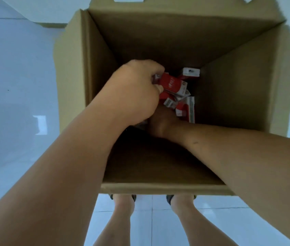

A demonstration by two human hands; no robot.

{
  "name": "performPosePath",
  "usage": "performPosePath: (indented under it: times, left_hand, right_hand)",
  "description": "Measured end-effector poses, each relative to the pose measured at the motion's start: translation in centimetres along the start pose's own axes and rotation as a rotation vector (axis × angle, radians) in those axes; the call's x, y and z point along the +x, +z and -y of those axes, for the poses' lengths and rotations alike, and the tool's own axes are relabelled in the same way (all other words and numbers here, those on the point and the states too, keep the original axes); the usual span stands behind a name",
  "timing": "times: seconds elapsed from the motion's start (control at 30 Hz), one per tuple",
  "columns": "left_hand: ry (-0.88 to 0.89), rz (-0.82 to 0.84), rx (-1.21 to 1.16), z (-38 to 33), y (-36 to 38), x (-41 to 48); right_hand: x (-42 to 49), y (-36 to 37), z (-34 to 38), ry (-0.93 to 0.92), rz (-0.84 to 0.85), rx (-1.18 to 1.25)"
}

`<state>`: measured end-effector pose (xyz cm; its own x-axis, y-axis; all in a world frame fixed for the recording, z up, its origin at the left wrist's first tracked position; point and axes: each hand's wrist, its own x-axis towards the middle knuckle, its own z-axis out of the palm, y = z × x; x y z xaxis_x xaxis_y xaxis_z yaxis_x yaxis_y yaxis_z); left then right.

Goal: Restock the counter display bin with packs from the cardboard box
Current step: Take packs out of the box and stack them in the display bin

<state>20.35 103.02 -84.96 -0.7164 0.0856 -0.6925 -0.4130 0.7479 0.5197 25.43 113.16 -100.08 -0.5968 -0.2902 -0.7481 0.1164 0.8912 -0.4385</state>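
Head view, straight down into an open cardboard box [238,89] standing on a pale tiled floor [16,86]. From the left: bare floor, then the box's left wall, then the left hand [137,89] reaching down inside and curled round a red pack [173,85], thumb and fingertips clamped on its near end. Possibly holds more than one pack in that grip; hard to tell. Just right of and below that, a small heap of loose packs [185,109] lying jumbled on the box bottom toward the far right corner, some flat, some on edge, one showing a white end. Below the left hand, the right hand [162,123] sunk deeper beside the heap, fingers hidden under the other hand and the packs, so cannot tell whether spread or gripping. Farther right, only the bare right wall of the box. No display bin anywhere in view. Judging by look: small stiff card packs, light, probably smooth and a little slippery, corners easy to crush if squeezed. Best taken across the broad faces or by the two long edges, several stacked together, rather than by one corner. Box nearly empty, so a deep reach for each handful.
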Motion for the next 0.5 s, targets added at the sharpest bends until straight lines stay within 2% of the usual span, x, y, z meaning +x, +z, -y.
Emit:
performPosePath:
  times: [0.13,0.3,0.5]
  left_hand:
    - [0.014,0.008,0.059,-1.9,-1.3,-3.3]
    - [0.082,-0.011,0.052,-5.8,-5.0,-9.8]
    - [0.092,-0.084,-0.031,-12.4,-11.3,-20.3]
  right_hand:
    - [-5.7,-3.6,0.8,0.066,-0.158,0.086]
    - [-15.3,-9.8,4.0,0.022,-0.341,0.141]
    - [-28.5,-18.6,10.8,-0.02,-0.548,0.395]
